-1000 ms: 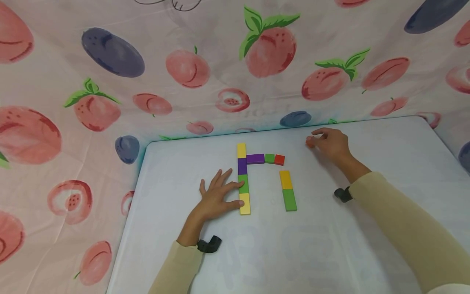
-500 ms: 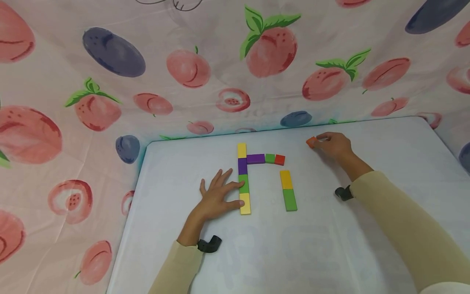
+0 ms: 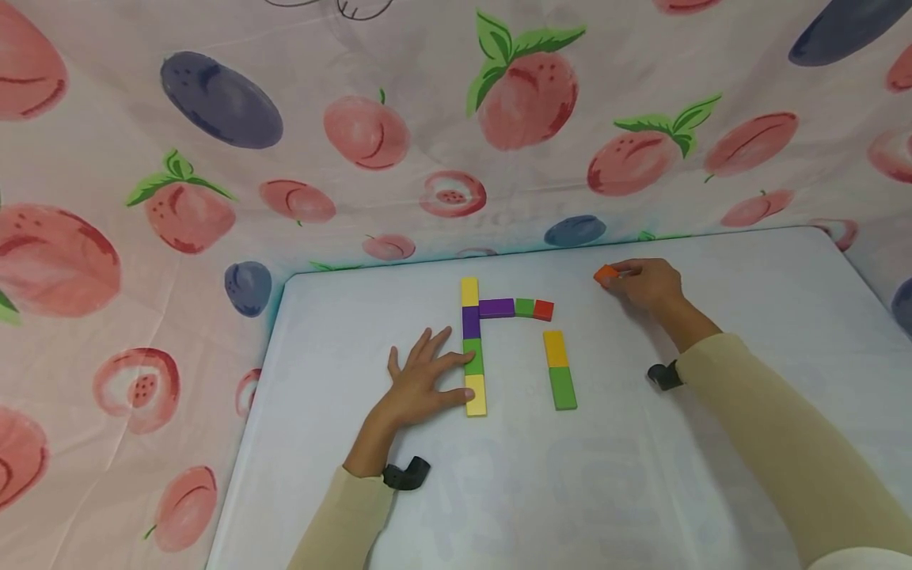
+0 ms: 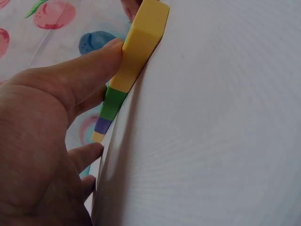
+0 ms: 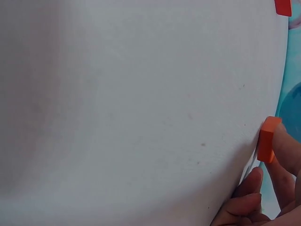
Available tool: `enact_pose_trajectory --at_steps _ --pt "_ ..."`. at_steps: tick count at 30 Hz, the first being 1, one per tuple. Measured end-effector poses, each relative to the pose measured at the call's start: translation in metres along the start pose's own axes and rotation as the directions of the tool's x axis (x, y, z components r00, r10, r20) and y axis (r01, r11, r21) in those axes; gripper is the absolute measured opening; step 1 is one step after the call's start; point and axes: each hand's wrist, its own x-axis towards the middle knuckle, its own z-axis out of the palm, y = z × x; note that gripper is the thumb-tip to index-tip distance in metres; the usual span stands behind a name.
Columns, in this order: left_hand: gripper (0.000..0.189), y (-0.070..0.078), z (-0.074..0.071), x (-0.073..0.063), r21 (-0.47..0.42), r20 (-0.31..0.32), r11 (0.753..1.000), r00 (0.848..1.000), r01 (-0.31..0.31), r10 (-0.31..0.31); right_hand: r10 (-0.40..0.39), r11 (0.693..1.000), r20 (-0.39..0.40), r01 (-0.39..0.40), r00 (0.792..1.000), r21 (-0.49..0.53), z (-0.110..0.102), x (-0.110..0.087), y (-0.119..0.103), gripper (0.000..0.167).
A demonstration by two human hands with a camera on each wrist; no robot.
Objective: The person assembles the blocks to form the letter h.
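My left hand (image 3: 416,386) lies spread beside a column of flat blocks. Its thumb tip touches the lower yellow block (image 3: 475,401), and the index fingertip rests on the green block (image 3: 473,346) above. Farther up the column are a purple block (image 3: 471,322) and a second yellow block (image 3: 469,291). At the back right, my right hand (image 3: 651,285) pinches a small orange block (image 3: 605,274) between thumb and finger. In the right wrist view this orange block (image 5: 268,141) shows at the right edge, close over the white surface.
From the column a row runs right: a purple block (image 3: 496,308), a small green block (image 3: 524,307) and a red block (image 3: 543,310). Below stand an orange-yellow block (image 3: 555,348) and a green block (image 3: 563,388), end to end. A fruit-print cloth (image 3: 527,190) rises behind the white tabletop (image 3: 499,491).
The orange block has turned slightly and shows more of itself as the right hand's fingers shifted a little to the right. The left hand and the other blocks stayed in place.
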Motion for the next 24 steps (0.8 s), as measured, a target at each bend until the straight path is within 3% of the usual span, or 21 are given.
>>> enact_pose_trajectory --at_steps 10,18,24 --pt "0.061 0.001 0.0 0.0 -0.004 -0.01 1.0 1.0 -0.007 0.007 0.016 0.997 -0.017 -0.014 1.0 0.081 0.002 -0.001 0.004 0.053" --pt "0.06 0.002 0.001 0.0 -0.003 -0.023 1.0 1.0 -0.01 0.01 -0.049 0.994 0.048 0.045 0.998 0.097 0.0 -0.007 0.005 0.045" --pt "0.06 0.002 0.001 0.0 0.002 -0.021 1.0 1.0 -0.011 0.011 -0.106 0.982 0.127 0.084 0.986 0.17 -0.002 -0.016 0.003 0.048"
